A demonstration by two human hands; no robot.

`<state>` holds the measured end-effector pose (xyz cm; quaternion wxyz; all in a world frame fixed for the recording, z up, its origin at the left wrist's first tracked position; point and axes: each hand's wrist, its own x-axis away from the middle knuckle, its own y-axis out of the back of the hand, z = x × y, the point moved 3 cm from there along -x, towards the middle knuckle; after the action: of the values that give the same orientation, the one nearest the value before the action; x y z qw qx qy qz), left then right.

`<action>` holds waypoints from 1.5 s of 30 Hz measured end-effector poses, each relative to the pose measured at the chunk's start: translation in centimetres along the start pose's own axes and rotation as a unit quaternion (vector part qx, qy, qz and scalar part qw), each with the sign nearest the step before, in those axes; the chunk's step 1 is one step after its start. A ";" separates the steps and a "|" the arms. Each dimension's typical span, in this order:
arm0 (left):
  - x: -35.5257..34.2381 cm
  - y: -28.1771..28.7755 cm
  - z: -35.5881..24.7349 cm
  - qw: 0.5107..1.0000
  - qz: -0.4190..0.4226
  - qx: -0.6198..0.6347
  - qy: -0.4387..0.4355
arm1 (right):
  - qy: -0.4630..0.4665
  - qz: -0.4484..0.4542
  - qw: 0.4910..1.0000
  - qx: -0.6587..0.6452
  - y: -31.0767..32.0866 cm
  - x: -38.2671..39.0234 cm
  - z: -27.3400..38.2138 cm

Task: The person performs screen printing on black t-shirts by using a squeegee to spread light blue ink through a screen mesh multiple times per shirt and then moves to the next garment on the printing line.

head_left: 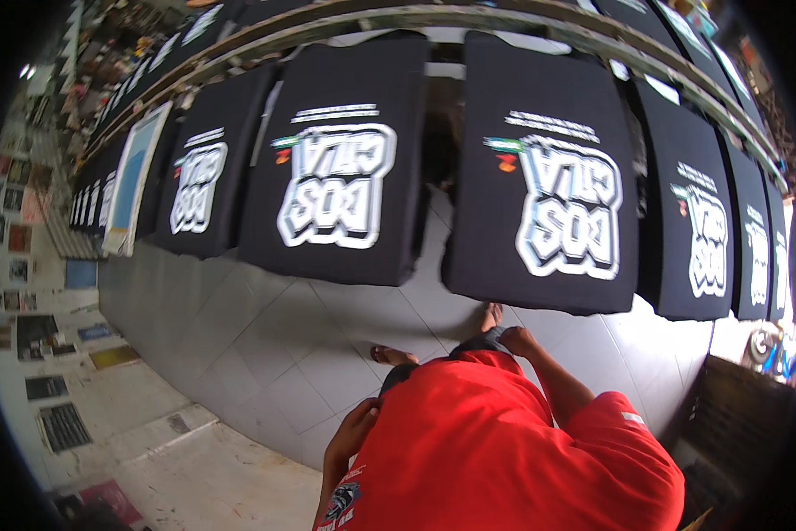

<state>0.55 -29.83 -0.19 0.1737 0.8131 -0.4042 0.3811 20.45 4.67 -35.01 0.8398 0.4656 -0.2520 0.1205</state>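
Hanging just ahead of the red top (477, 434), the right hand (519, 341) is loosely curled; I cannot tell whether it holds anything. At the top's left side is the left hand (358, 427), its grip too hidden to tell. Farther ahead of the top lies a printed black shirt (544, 173).

Our one view, worn on the head and tipped down through a fisheye lens
We look from the left of two head cameras, facing down and ahead: the wearer's red shirt (486, 442) sits nearest, at the lower edge, the tiled floor (238, 310) lies farther below, and the row of black garments (539, 97) spans the upper part ahead, while straight edges bow toward the dark rim
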 end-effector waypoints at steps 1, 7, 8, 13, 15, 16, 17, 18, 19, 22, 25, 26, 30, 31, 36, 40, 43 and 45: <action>0.8 1.5 0.8 1.000 -0.015 0.005 -0.012 | 0.020 0.003 1.000 0.018 0.5 -1.4 1.6; 3.3 15.9 9.2 0.992 -0.095 0.049 -0.071 | -0.018 -0.035 0.974 0.222 -4.1 -12.5 10.5; 4.5 18.4 10.7 0.987 -0.133 0.049 -0.080 | 0.036 0.103 0.961 0.254 2.1 -12.3 18.0; 11.5 28.7 15.7 0.943 -0.300 0.107 -0.091 | -0.005 0.036 0.998 -0.060 9.4 -19.4 34.6; 12.7 32.4 17.6 0.929 -0.336 0.120 -0.101 | 0.046 0.031 0.995 -0.084 11.9 -22.3 41.0; 12.5 34.1 17.8 0.924 -0.344 0.125 -0.109 | 0.072 0.036 0.993 -0.087 12.5 -24.1 43.6; 12.5 35.8 17.4 0.922 -0.349 0.125 -0.113 | 0.096 0.042 0.990 -0.098 13.0 -25.6 46.0; 12.4 37.6 16.9 0.919 -0.355 0.125 -0.118 | 0.118 0.048 0.986 -0.107 13.6 -27.3 48.3; 12.2 39.5 16.2 0.919 -0.356 0.110 -0.125 | 0.142 0.061 0.981 -0.116 14.6 -28.5 51.2; 11.8 45.6 14.5 0.915 -0.372 0.075 -0.134 | 0.201 0.106 0.960 -0.163 16.6 -32.0 59.9; 11.3 53.7 14.2 0.893 -0.422 0.073 -0.137 | 0.269 0.140 0.932 -0.200 17.9 -37.3 67.9; 10.9 56.5 14.1 0.884 -0.442 0.084 -0.126 | 0.300 0.145 0.923 -0.191 19.6 -38.4 70.9; 11.6 67.8 13.3 0.862 -0.490 0.102 -0.074 | 0.312 0.167 0.916 -0.190 27.0 -42.8 82.5; 11.2 70.6 13.4 0.858 -0.498 0.113 -0.063 | 0.324 0.159 0.908 -0.212 28.2 -44.4 84.0; 10.3 86.2 12.7 0.830 -0.519 0.180 -0.101 | 0.313 0.089 0.902 -0.284 34.5 -51.5 90.5; 8.8 100.3 9.9 0.797 -0.558 0.176 -0.151 | 0.245 0.014 0.895 -0.373 35.9 -57.4 93.3; 7.5 111.6 5.9 0.769 -0.601 0.120 -0.181 | 0.159 -0.002 0.872 -0.463 36.3 -61.1 95.4; 6.5 118.6 3.1 0.753 -0.622 0.085 -0.195 | 0.120 -0.052 0.867 -0.481 36.7 -63.0 97.2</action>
<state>-89.11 -107.73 -0.35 0.2196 0.9533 0.1999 0.0550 -78.99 -55.50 0.51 0.9885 -0.0023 -0.1512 -0.0044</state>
